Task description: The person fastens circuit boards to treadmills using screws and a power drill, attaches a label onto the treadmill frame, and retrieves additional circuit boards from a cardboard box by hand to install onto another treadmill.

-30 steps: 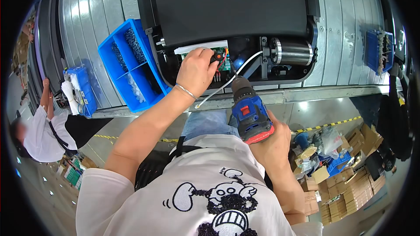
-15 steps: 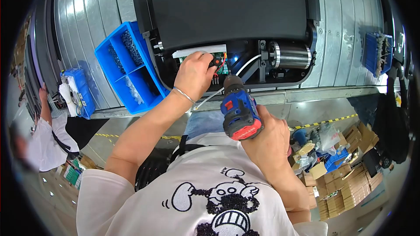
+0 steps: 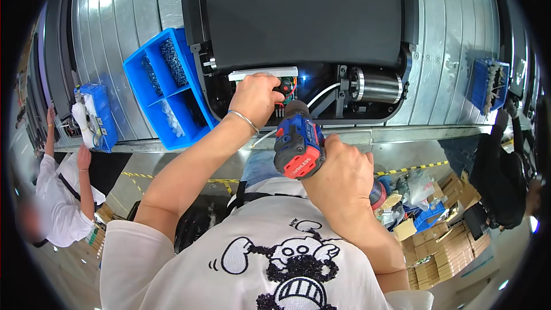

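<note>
My right hand [image 3: 341,175] is wrapped around the grip of a blue, black and red cordless drill [image 3: 298,146]. The drill's chuck points away from me, toward the green circuit board [image 3: 291,96] in the black machine's open bay. At that board, my left hand [image 3: 255,99] has its fingers closed beside a black round component [image 3: 286,85] with red wires; what they pinch is hidden. A pale metal strip [image 3: 261,73] runs behind the fingers. The drill's tip is close to the board's near edge, and I cannot tell whether it touches anything.
A silver cylindrical motor [image 3: 376,86] lies right in the bay, with a white cable [image 3: 323,93] beside it. Left stands a blue divided bin [image 3: 155,103] of screws and white parts. Other blue bins flank the metal line. A person [image 3: 63,189] works at far left, another [image 3: 499,166] at far right.
The drill and my right hand have shifted left and slightly up. My left hand stays at the circuit board. The person at left now has a second arm visible reaching to the line.
</note>
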The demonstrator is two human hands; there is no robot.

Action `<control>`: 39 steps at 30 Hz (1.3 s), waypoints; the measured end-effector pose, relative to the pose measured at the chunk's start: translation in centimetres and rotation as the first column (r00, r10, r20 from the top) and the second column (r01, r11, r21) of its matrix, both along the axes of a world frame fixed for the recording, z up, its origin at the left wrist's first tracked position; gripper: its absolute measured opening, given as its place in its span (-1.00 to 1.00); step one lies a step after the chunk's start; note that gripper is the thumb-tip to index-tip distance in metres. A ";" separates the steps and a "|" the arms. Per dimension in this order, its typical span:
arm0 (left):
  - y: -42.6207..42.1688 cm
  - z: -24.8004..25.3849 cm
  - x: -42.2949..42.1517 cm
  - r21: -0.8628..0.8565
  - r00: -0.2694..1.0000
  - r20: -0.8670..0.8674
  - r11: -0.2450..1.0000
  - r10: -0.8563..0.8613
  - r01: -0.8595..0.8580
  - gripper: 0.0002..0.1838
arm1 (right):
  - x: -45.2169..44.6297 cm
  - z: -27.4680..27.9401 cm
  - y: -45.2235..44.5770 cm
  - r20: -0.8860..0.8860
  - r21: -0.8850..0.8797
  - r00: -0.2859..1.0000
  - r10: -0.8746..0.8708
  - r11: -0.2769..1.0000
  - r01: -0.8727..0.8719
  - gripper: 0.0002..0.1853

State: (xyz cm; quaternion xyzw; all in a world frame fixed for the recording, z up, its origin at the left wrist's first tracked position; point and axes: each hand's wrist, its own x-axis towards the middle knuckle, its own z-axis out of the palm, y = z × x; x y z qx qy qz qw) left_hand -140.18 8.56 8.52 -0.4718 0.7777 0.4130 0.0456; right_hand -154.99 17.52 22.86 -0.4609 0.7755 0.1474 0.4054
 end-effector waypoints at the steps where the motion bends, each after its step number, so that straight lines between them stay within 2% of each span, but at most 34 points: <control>1: 0.0 -0.1 0.0 -0.006 1.000 -0.004 1.000 0.000 0.000 -0.74 | 0.0 -0.1 -0.1 -0.003 -0.001 1.000 -0.001 1.000 0.001 -0.71; 5: 0.1 0.1 -0.1 0.000 1.000 0.001 1.000 0.020 -0.020 -0.75 | 0.0 -0.7 -0.6 -0.008 0.027 0.999 -0.054 0.998 0.054 -0.68; 8: 0.2 -0.3 0.0 0.001 1.000 -0.012 1.000 0.027 -0.027 -0.75 | 0.2 -0.6 -0.4 -0.030 -0.023 0.998 0.057 0.998 -0.057 -0.73; 11: 0.4 -0.6 0.2 -0.013 0.999 -0.022 0.999 0.033 -0.033 -0.75 | 0.3 -0.9 0.7 -0.031 -0.054 0.999 0.040 0.998 -0.042 -0.73; 14: 0.3 -0.6 0.4 -0.022 0.999 0.016 0.999 0.039 -0.039 -0.75 | -0.7 -0.8 3.2 -0.001 -0.188 0.999 0.052 0.981 -0.051 -0.69; 17: 1.0 0.3 1.4 0.075 0.950 -0.105 0.955 0.293 -0.286 -0.76 | -1.3 0.4 7.1 0.075 -0.353 0.996 0.040 0.935 -0.011 -0.65; 18: 1.3 2.0 1.7 0.132 0.911 -0.053 0.907 0.408 -0.399 -0.81 | -1.4 0.8 8.4 0.112 -0.376 0.993 0.031 0.926 0.014 -0.63; 20: 3.7 -0.2 4.1 0.443 0.699 -0.214 0.706 0.682 -0.553 -0.80 | -1.8 1.6 10.4 0.177 -0.431 0.982 0.060 0.902 0.022 -0.63; 21: 4.7 -0.1 4.6 0.596 0.542 -0.254 0.571 0.801 -0.565 -0.79 | -2.0 1.8 11.1 0.208 -0.457 0.974 0.089 0.889 0.017 -0.63; 23: 7.1 0.2 5.2 0.790 0.321 -0.172 0.325 0.931 -0.520 -0.74 | -2.4 1.6 12.4 0.302 -0.496 0.950 0.076 0.864 0.089 -0.62; 25: 9.3 1.3 5.2 0.858 0.204 -0.138 0.220 0.969 -0.464 -0.74 | -2.5 1.1 13.6 0.378 -0.506 0.921 0.089 0.853 0.125 -0.60; 29: 12.4 3.0 5.6 0.923 0.192 -0.051 0.120 0.980 -0.367 -0.71 | -2.9 1.3 15.4 0.424 -0.506 0.890 0.165 0.859 0.082 -0.57; 33: 15.1 3.1 5.7 0.959 0.066 -0.151 0.162 0.986 -0.232 -0.76 | -3.6 1.8 17.3 0.394 -0.560 0.877 0.274 0.828 -0.007 -0.54; 37: 15.8 4.6 6.2 0.991 0.030 -0.004 0.008 1.000 -0.131 -0.75 | -4.0 2.1 18.2 0.375 -0.592 0.873 0.312 0.805 -0.033 -0.57; 39: 16.2 4.3 6.2 0.989 0.052 -0.024 0.032 0.998 -0.146 -0.74 | -3.9 2.8 17.9 0.414 -0.544 0.860 0.299 0.838 -0.029 -0.59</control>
